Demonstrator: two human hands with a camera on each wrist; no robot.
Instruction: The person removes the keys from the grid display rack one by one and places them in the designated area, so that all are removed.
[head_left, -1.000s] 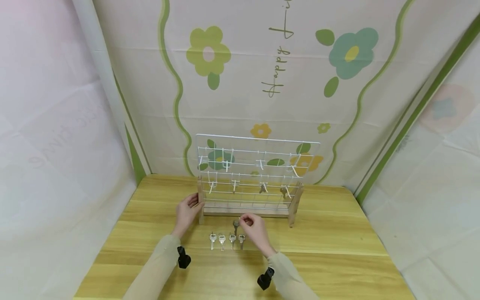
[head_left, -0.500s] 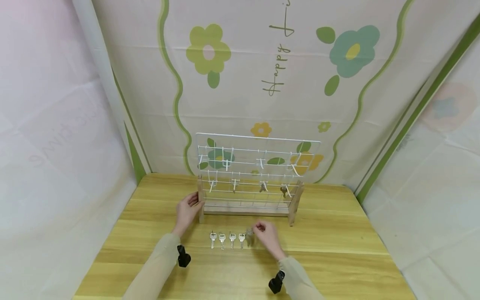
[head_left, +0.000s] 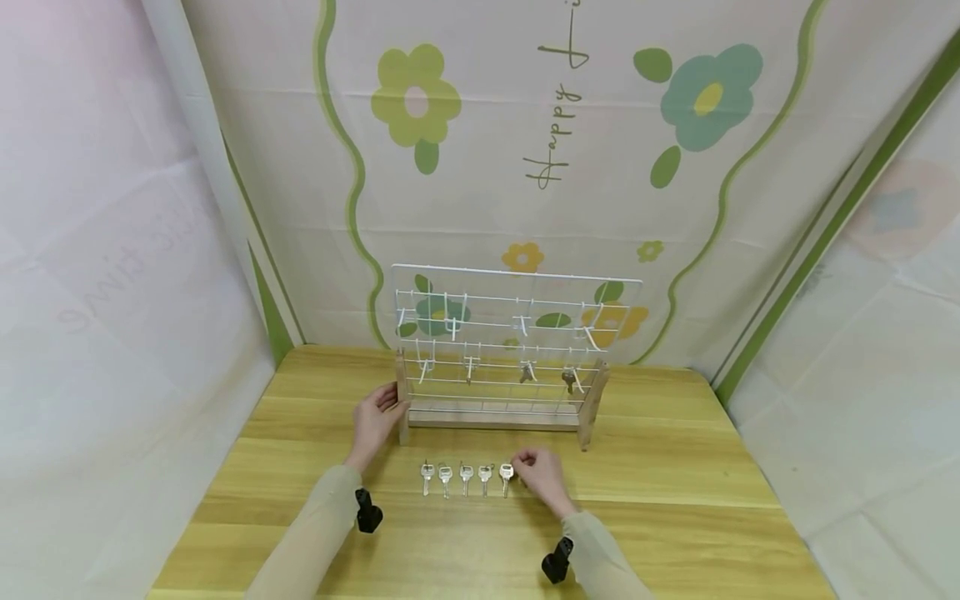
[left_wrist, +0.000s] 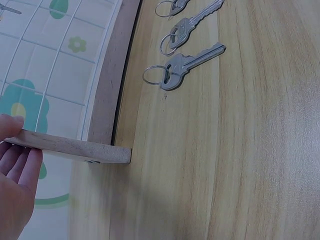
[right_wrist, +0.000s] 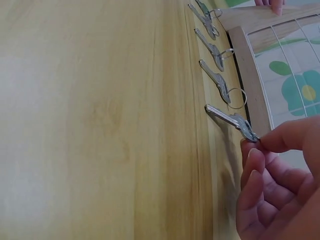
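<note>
My left hand (head_left: 373, 423) holds the left wooden post (left_wrist: 75, 146) of a white wire-grid rack (head_left: 495, 418); in the left wrist view the thumb lies on one side of the post and the fingers on the other. At the right end of a row of keys on the table, my right hand (head_left: 543, 481) pinches a silver key (right_wrist: 243, 128) by its ring end. That key's blade tip points back toward the person and seems to touch the wood. Several other silver keys with rings (head_left: 467, 475) lie side by side to its left, in front of the rack.
White hooks (head_left: 453, 328) stick out from the grid in two rows. Darker keys hang on lower hooks at the right, one of them a key (head_left: 568, 381) near the right post (head_left: 592, 408). Printed fabric (head_left: 480, 192) stands behind the wooden table (head_left: 675, 517).
My right hand has carried the key from just before the rack rightward and down to the right end of the row. The left hand stays on the post.
</note>
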